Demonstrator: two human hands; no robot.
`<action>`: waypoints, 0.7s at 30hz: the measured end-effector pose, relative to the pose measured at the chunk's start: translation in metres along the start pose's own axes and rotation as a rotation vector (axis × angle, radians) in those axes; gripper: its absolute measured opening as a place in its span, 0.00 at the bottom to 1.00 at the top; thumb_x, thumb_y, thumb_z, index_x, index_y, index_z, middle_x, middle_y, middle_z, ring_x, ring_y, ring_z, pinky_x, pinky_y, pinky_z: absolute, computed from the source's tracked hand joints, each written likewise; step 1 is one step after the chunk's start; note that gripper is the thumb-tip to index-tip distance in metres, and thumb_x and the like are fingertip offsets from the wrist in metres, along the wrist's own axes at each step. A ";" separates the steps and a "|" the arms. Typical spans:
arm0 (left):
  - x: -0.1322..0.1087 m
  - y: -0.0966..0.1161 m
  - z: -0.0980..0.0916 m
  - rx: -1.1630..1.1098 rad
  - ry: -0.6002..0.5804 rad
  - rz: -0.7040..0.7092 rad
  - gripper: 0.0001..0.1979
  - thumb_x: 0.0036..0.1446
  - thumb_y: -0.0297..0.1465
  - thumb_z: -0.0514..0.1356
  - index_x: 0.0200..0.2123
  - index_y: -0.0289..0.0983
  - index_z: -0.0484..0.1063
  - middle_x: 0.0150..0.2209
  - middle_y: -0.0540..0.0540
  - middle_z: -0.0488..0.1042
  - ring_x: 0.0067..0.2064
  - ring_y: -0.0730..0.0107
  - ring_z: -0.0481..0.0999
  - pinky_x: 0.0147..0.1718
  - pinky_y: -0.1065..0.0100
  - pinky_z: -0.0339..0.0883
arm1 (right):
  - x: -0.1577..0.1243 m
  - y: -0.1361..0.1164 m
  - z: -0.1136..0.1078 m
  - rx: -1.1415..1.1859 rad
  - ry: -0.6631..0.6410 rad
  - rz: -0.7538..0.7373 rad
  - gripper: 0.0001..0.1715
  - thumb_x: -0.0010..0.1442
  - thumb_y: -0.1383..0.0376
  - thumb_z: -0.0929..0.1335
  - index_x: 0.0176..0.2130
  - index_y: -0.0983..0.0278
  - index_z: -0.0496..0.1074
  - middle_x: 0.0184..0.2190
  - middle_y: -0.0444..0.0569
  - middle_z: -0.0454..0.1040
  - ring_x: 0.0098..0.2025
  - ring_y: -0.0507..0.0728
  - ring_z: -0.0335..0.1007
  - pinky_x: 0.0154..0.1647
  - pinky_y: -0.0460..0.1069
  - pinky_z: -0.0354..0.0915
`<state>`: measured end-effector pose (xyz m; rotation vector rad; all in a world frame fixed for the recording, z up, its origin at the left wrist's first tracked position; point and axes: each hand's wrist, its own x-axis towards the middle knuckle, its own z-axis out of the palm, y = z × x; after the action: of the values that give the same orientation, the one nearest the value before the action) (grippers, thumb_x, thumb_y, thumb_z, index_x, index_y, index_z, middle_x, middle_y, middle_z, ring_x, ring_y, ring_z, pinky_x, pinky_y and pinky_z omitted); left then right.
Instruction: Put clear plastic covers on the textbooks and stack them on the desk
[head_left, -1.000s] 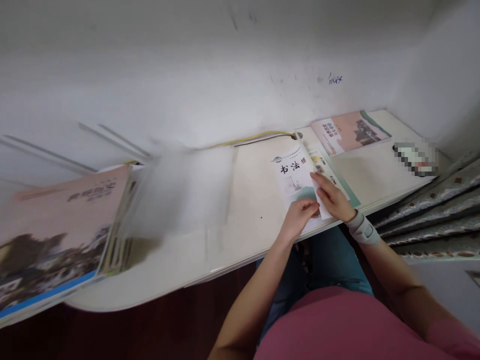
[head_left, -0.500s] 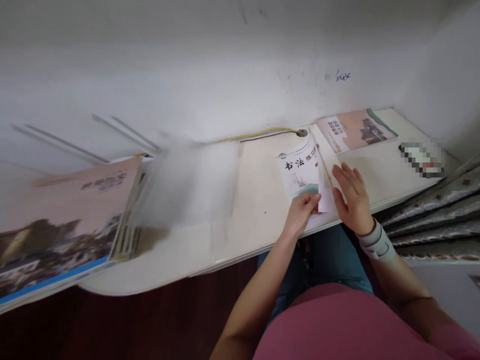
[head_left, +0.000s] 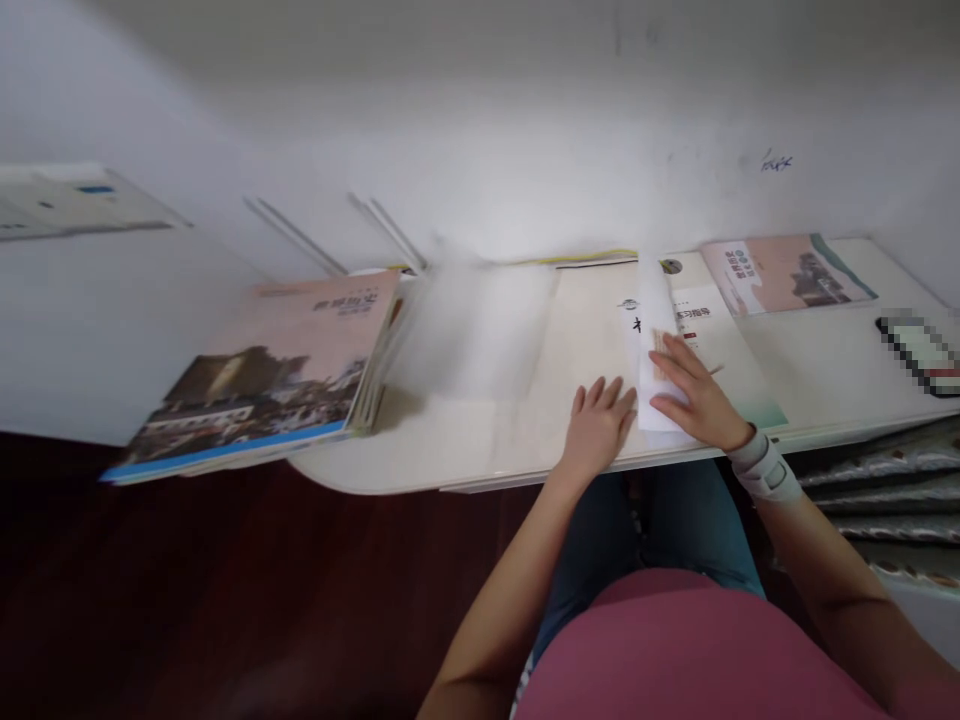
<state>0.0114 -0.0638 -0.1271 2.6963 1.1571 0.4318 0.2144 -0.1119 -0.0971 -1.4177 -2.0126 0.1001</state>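
A calligraphy exercise booklet lies partly opened at the desk's front, its white cover leaf standing up and turned over toward the left. My right hand, with a pale band on the wrist, rests on the turned leaf, its fingers stretched out and slightly apart. Just left of the leaf, my left hand is low over the desk top, palm down with fingers spread, holding nothing; one fingertip comes close to the leaf's edge. The leaf covers part of the printed page beneath it.
A pink history book lies at the back right, near a phone. On the left, a stack of books overhangs the desk edge beside a translucent holder. A cable hole is at the wall. Grey patterned fabric hangs at right.
My left hand has let go of the booklet's leaf and spread its fingers. My right hand now lies against the leaf, which has turned further left. The view has shifted left.
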 end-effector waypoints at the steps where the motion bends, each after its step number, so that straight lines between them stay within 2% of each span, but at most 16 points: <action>1: -0.001 0.003 0.000 0.023 -0.037 -0.001 0.19 0.63 0.34 0.51 0.55 0.39 0.69 0.62 0.39 0.63 0.64 0.48 0.59 0.60 0.42 0.52 | 0.003 -0.005 0.001 -0.003 -0.009 -0.015 0.33 0.64 0.53 0.62 0.64 0.61 0.57 0.68 0.56 0.50 0.70 0.61 0.40 0.66 0.64 0.49; 5: -0.003 0.012 -0.003 0.046 -0.113 0.006 0.26 0.60 0.35 0.54 0.60 0.35 0.63 0.64 0.35 0.60 0.66 0.47 0.53 0.62 0.44 0.47 | 0.014 -0.019 0.007 -0.084 -0.152 -0.083 0.30 0.64 0.54 0.62 0.61 0.64 0.62 0.66 0.58 0.55 0.69 0.63 0.43 0.65 0.64 0.50; 8: -0.007 0.004 -0.008 0.046 -0.128 0.020 0.28 0.61 0.31 0.52 0.64 0.32 0.57 0.64 0.35 0.59 0.67 0.52 0.53 0.63 0.49 0.47 | 0.020 -0.022 0.015 -0.186 -0.276 -0.118 0.27 0.65 0.56 0.62 0.59 0.65 0.65 0.63 0.60 0.60 0.67 0.64 0.49 0.64 0.64 0.52; 10: -0.012 -0.011 -0.013 0.064 -0.070 -0.049 0.26 0.63 0.29 0.49 0.64 0.32 0.56 0.64 0.35 0.60 0.66 0.54 0.55 0.63 0.49 0.47 | 0.024 -0.023 0.021 -0.246 -0.313 -0.128 0.26 0.65 0.56 0.61 0.58 0.65 0.66 0.62 0.60 0.62 0.66 0.64 0.52 0.63 0.64 0.53; 14: -0.023 -0.044 -0.020 0.074 0.100 -0.277 0.25 0.66 0.33 0.43 0.64 0.31 0.56 0.62 0.34 0.63 0.66 0.52 0.56 0.62 0.46 0.48 | 0.032 -0.032 0.033 -0.345 -0.360 -0.148 0.27 0.64 0.56 0.63 0.57 0.67 0.67 0.60 0.62 0.64 0.65 0.66 0.54 0.63 0.65 0.51; 17: -0.028 -0.056 -0.021 -0.008 0.125 -0.296 0.25 0.67 0.33 0.41 0.63 0.28 0.56 0.60 0.32 0.65 0.64 0.55 0.61 0.61 0.49 0.51 | 0.036 -0.043 0.044 -0.386 -0.401 -0.161 0.27 0.63 0.57 0.64 0.56 0.69 0.67 0.60 0.63 0.65 0.64 0.67 0.57 0.64 0.65 0.50; 21: -0.030 -0.057 -0.020 -0.095 0.165 -0.315 0.26 0.67 0.33 0.40 0.63 0.24 0.54 0.58 0.30 0.67 0.61 0.57 0.65 0.61 0.50 0.52 | 0.038 -0.052 0.058 -0.396 -0.405 -0.161 0.27 0.64 0.58 0.63 0.57 0.71 0.66 0.60 0.64 0.64 0.63 0.66 0.58 0.64 0.65 0.49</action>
<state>-0.0533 -0.0459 -0.1297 2.3774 1.5320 0.6466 0.1329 -0.0824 -0.1027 -1.5589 -2.5836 -0.0959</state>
